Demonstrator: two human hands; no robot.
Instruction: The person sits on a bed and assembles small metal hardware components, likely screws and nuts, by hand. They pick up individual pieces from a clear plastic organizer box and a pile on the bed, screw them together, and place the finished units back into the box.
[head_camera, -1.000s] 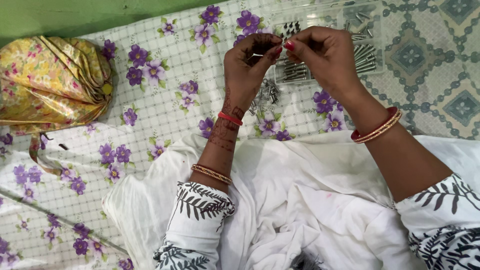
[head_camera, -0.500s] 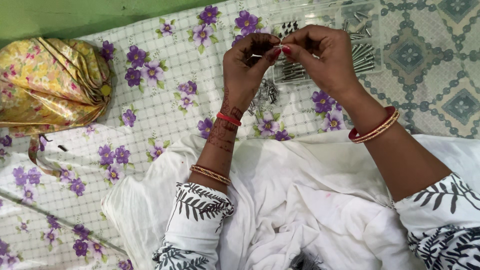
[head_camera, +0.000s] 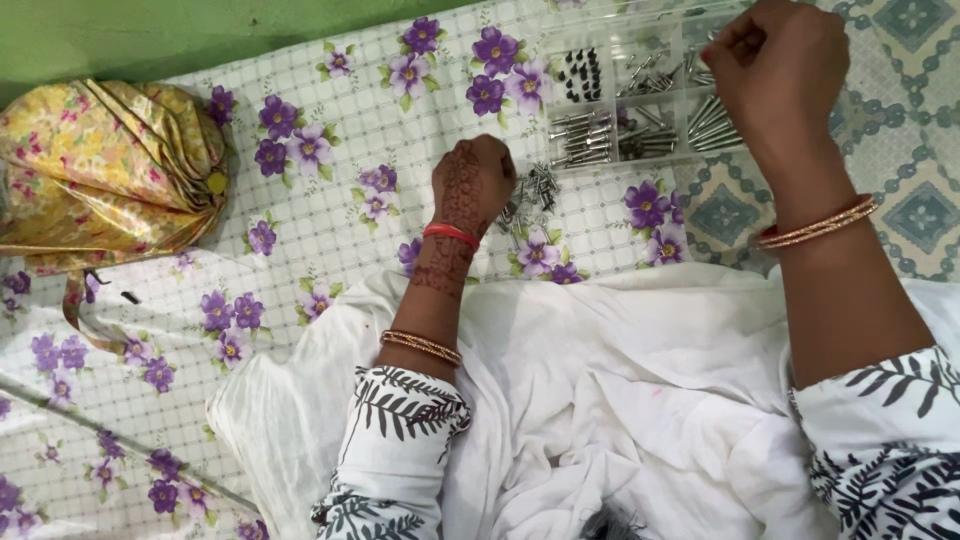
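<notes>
Head view: left hand (head_camera: 472, 185) rests knuckles-up on the floral sheet (head_camera: 330, 230), fingers curled at the loose screw pile (head_camera: 528, 195) beside the clear compartment box (head_camera: 640, 95); whether it holds one, I cannot tell. Right hand (head_camera: 780, 65) hovers over the box's right compartments, fingers pinched closed, contents hidden.
</notes>
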